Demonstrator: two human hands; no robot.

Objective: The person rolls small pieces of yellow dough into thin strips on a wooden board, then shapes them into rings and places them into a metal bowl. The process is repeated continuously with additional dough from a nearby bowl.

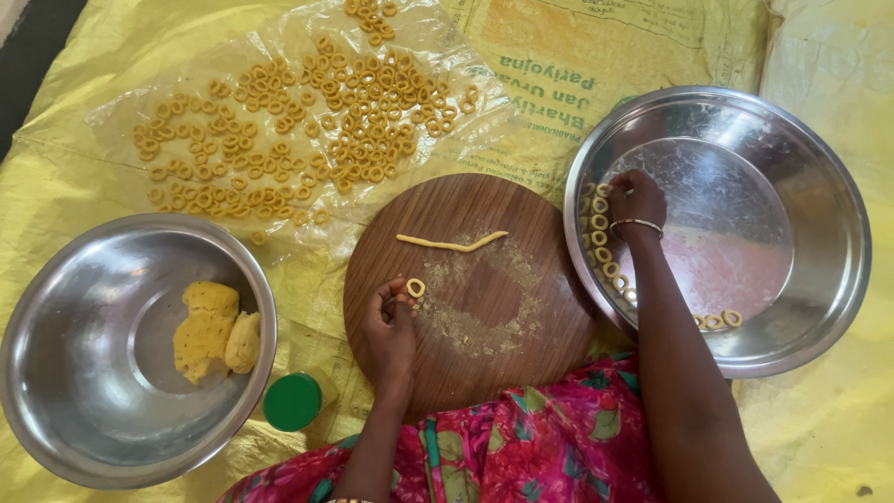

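Two steel vessels lie on a yellow sheet [74, 177]: a wide plate [819, 233] at the right and a bowl [93, 410] with dough lumps [209, 331] at the left. Between them is a round wooden board [521, 279] with a thin dough strip [452, 244]. Many dough rings [307, 121] dry on clear plastic above. The right hand [636, 197] sets a ring at the plate's inner edge, fingers bent. The left hand [389, 321] pinches one small ring [415, 288] over the board. A green lid [291, 401] lies near the bowl.
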